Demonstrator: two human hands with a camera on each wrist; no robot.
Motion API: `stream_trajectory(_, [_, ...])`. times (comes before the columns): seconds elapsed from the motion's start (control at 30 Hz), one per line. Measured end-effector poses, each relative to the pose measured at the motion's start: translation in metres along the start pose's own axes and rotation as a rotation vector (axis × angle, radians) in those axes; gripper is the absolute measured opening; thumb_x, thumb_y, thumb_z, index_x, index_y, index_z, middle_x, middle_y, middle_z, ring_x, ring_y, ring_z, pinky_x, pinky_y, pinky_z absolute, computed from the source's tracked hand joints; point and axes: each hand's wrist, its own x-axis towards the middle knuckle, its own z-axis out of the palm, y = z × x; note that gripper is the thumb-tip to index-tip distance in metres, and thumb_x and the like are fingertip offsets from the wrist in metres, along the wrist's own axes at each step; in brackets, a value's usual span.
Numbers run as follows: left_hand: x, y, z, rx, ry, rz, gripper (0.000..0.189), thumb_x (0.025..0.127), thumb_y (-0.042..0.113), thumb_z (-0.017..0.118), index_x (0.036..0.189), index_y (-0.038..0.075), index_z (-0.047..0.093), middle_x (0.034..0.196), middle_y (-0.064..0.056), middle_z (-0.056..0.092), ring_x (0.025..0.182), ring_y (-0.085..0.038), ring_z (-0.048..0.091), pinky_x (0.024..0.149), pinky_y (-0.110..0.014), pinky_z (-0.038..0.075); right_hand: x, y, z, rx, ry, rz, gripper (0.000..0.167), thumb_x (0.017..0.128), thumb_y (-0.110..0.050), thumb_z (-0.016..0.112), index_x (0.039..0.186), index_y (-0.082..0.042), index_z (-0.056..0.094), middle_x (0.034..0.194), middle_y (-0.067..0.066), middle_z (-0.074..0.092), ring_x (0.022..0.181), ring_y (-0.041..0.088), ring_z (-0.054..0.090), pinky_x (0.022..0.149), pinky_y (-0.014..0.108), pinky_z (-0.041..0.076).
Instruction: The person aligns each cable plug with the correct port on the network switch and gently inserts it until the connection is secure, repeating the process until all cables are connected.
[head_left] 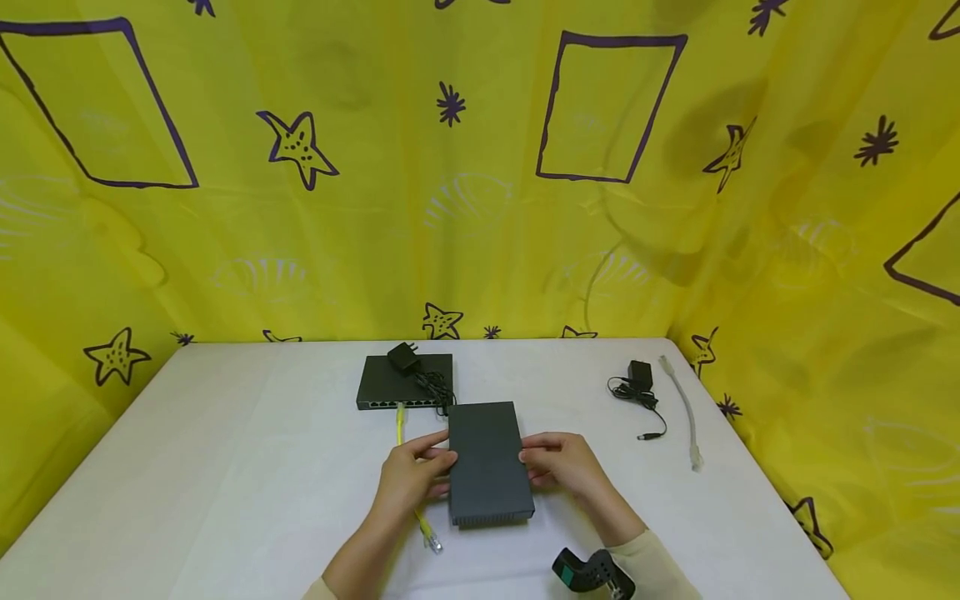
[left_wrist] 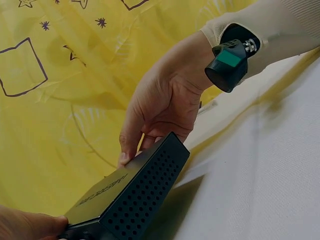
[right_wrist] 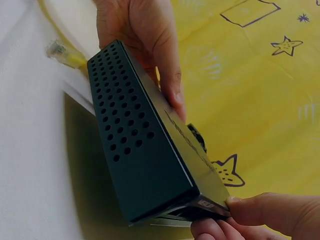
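Observation:
A dark, flat network switch [head_left: 491, 467] is held just above the white table, its short vented side facing me. My left hand [head_left: 411, 475] grips its left edge, thumb on top and fingers beneath; my right hand [head_left: 566, 462] does the same on the right. Rows of round vent holes cover the end of the switch [left_wrist: 150, 192] in both wrist views. Under my left hand lies a yellow network cable [head_left: 426, 527] with a clear plug. Farther back, a second switch [head_left: 375, 379] has its ports facing me, and a black power adapter [head_left: 403, 358] with coiled cord rests on it.
At the right of the white table [head_left: 225, 467] lie another black power adapter [head_left: 640, 375] with its cord and a short grey-white network cable [head_left: 681, 408]. A yellow patterned curtain [head_left: 375, 233] closes off the back and sides. My right wrist wears a black camera [head_left: 592, 573].

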Motion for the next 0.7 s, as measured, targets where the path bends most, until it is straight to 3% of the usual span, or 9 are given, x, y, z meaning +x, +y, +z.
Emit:
stream_trajectory(0.23, [0.001, -0.002, 0.006, -0.023, -0.007, 0.016, 0.047, 0.085, 0.007, 0.074, 0.13, -0.003, 0.061, 0.096, -0.013, 0.071, 0.066, -0.02, 0.071, 0.06, -0.036, 0.062, 0.001, 0.002, -0.005, -0.008, 0.001, 0.011, 0.032, 0.086, -0.005, 0.07, 0.112, 0.015, 0.065, 0.076, 0.001, 0.068, 0.06, 0.011, 0.062, 0.057, 0.025, 0.057])
stream_trajectory(0.47, [0.005, -0.006, 0.011, 0.001, -0.008, -0.003, 0.045, 0.086, 0.008, 0.074, 0.128, 0.0, 0.064, 0.096, -0.011, 0.07, 0.074, -0.015, 0.07, 0.062, -0.034, 0.062, 0.002, 0.004, -0.008, -0.016, 0.014, 0.025, 0.032, 0.086, -0.005, 0.07, 0.112, 0.014, 0.066, 0.076, 0.001, 0.068, 0.06, 0.011, 0.061, 0.057, 0.024, 0.057])
stream_trajectory(0.7, [0.008, -0.005, 0.017, 0.001, -0.014, 0.011, 0.045, 0.085, 0.008, 0.074, 0.128, -0.001, 0.063, 0.096, -0.012, 0.07, 0.07, -0.016, 0.07, 0.062, -0.034, 0.061, 0.004, 0.007, -0.012, 0.002, 0.037, 0.047, 0.032, 0.086, -0.004, 0.07, 0.113, 0.013, 0.066, 0.074, -0.001, 0.066, 0.06, 0.011, 0.06, 0.056, 0.023, 0.056])
